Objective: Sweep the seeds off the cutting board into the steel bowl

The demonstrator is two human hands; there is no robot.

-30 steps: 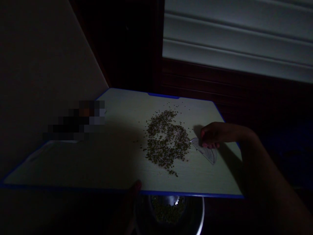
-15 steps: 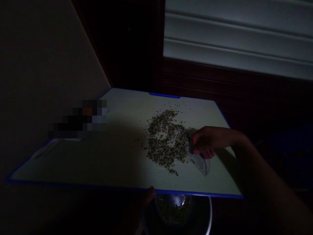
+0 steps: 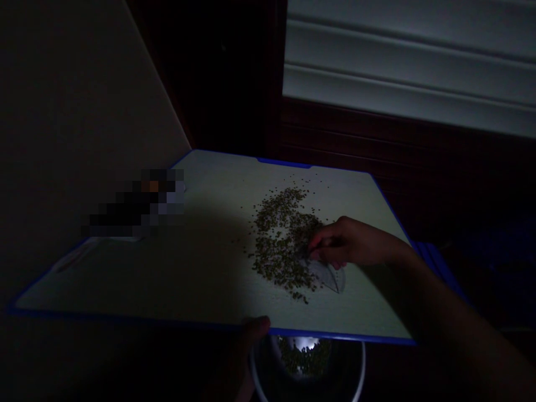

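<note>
A clear plastic protractor (image 3: 330,278) is pinched in my right hand (image 3: 345,243), which is closed on it. Its edge meets the right side of a spread of small greenish beans or seeds (image 3: 274,254) on the pale, blue-rimmed tabletop (image 3: 209,279). My left hand (image 3: 251,340) is at the table's front edge, thumb by the rim, beside a round metal bowl (image 3: 363,363). The hand appears to hold the bowl's left side, though its fingers are mostly hidden in the dark. More of the seeds (image 3: 307,360) lie inside the bowl, under the table edge.
A blurred-out item (image 3: 134,206) lies at the table's left edge, with a pale strip-like thing (image 3: 75,254) nearer. A wall (image 3: 84,84) borders the left, and dark wood panelling (image 3: 335,125) stands behind. A blue object (image 3: 439,268) is at the right. Light is dim.
My right hand has slid left with the protractor, into the right edge of the seeds. My left hand and the bowl have shifted slightly right.
</note>
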